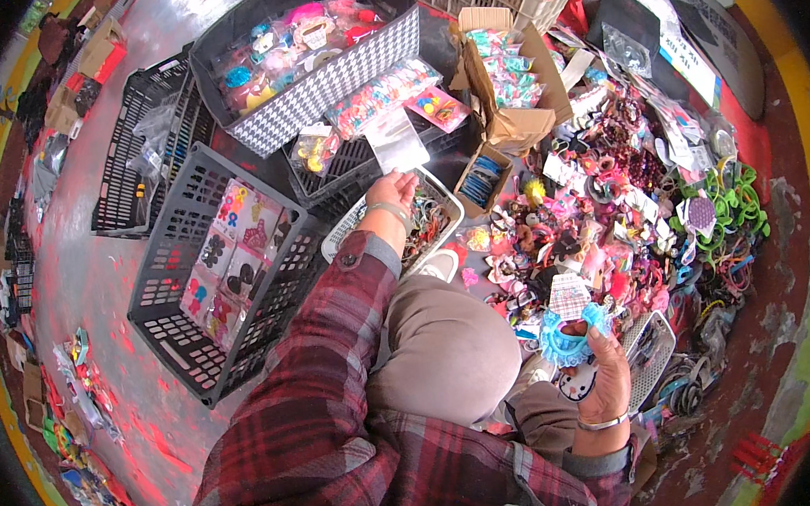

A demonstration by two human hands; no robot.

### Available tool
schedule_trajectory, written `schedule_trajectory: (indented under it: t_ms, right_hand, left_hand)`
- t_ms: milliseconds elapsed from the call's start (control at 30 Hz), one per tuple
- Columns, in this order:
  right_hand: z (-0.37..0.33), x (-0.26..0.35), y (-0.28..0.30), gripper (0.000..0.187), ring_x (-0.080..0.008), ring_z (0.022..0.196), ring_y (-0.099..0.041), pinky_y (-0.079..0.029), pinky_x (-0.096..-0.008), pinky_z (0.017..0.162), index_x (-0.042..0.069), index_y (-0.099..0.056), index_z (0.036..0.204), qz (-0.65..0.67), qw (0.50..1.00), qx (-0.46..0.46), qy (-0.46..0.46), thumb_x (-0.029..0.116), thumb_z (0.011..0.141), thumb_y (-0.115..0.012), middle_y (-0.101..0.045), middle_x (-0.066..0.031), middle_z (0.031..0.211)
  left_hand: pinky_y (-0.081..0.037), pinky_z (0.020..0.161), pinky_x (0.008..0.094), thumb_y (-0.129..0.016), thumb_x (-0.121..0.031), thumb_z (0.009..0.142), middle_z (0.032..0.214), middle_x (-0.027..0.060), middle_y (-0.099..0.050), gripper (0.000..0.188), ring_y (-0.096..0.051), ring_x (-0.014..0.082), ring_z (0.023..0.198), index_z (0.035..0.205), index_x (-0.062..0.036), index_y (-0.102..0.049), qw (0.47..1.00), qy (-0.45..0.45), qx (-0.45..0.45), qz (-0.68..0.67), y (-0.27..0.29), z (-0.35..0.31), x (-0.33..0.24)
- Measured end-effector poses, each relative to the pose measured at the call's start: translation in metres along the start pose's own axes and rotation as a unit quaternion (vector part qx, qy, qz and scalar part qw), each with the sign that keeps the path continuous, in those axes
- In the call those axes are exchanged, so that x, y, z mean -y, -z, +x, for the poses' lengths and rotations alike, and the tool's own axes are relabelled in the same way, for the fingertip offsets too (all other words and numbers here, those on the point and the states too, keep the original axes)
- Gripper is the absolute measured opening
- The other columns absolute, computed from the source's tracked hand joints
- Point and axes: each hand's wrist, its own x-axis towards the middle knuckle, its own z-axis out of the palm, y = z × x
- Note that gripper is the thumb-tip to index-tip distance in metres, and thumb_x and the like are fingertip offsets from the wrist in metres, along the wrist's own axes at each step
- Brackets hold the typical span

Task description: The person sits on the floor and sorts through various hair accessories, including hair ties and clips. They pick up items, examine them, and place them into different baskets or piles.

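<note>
My left hand [393, 199] reaches forward, its fingers closed on the lower edge of a small clear plastic bag [395, 140]. The bag looks flat, and it lies over the edge of a dark crate. Low on the right, my right hand [608, 375] pinches a light-blue ruffled hair scrunchie [563, 339]. A pale checked card [568, 294] stands at the scrunchie's top; whether it is fixed there I cannot tell. Beneath my left wrist is a white basket [453, 222] of small mixed pieces. Past the scrunchie spreads a heap of colourful hair accessories [603, 207].
A dark crate [164, 303] with carded hair accessories stands at left. Beyond are a houndstooth fabric bin [332, 78] of bagged pieces, an open cardboard box [551, 76] of packets and a small box of blue strips [483, 177]. Beside my right hand sits another white basket [659, 351].
</note>
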Motion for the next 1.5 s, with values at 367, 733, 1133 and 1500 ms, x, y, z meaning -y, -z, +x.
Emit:
schedule_trajectory:
  t_ms: [367, 733, 1133, 1500]
  right_hand:
    - [0.000, -0.001, 0.002, 0.022, -0.0162, 0.065, -0.059, -0.043, -0.0247, 0.049, 0.002, -0.060, 0.093, -0.010, 1.000, -0.008, 0.000, 0.019, 0.080, -0.064, -0.064, -0.0101, 0.083]
    - [0.000, 0.000, 0.003, 0.024, -0.0176, 0.073, -0.061, -0.050, -0.0281, 0.065, 0.002, -0.059, 0.098, -0.012, 1.000, 0.015, -0.007, 0.016, 0.079, -0.063, -0.064, -0.0083, 0.085]
    - [-0.001, -0.001, 0.007, 0.025, -0.0194, 0.075, -0.063, -0.052, -0.0304, 0.068, 0.000, -0.060, 0.098, 0.000, 1.000, 0.020, -0.018, 0.014, 0.078, -0.065, -0.065, -0.0101, 0.087]
    - [-0.006, 0.003, 0.000, 0.022, -0.0188, 0.073, -0.062, -0.051, -0.0292, 0.066, 0.000, -0.061, 0.096, 0.004, 1.000, 0.017, -0.010, 0.012, 0.078, -0.065, -0.065, -0.0097, 0.086]
  left_hand:
    - [-0.048, 0.070, 0.0341, -0.065, -0.028, 0.080, 0.082, 0.0073, -0.049, 0.030, -0.049, 0.0185, 0.070, 0.089, -0.0032, -0.051, 0.998, 0.039, -0.049, -0.007, 0.001, -0.006, 0.007]
    - [-0.043, 0.053, 0.0238, -0.066, -0.023, 0.080, 0.071, 0.0025, -0.057, 0.017, -0.052, 0.0121, 0.060, 0.083, -0.0074, -0.058, 0.996, 0.014, -0.061, 0.066, -0.002, 0.030, 0.013]
    - [-0.051, 0.071, 0.0307, -0.057, -0.013, 0.084, 0.082, 0.0097, -0.057, 0.012, -0.057, 0.0197, 0.075, 0.087, -0.0019, -0.053, 0.997, -0.030, 0.037, -0.065, -0.006, 0.004, 0.015]
    - [-0.049, 0.079, 0.0335, -0.057, -0.007, 0.077, 0.092, 0.0147, -0.061, 0.011, -0.059, 0.0240, 0.087, 0.082, 0.0016, -0.055, 0.986, 0.025, 0.159, 0.044, 0.022, -0.006, 0.025]
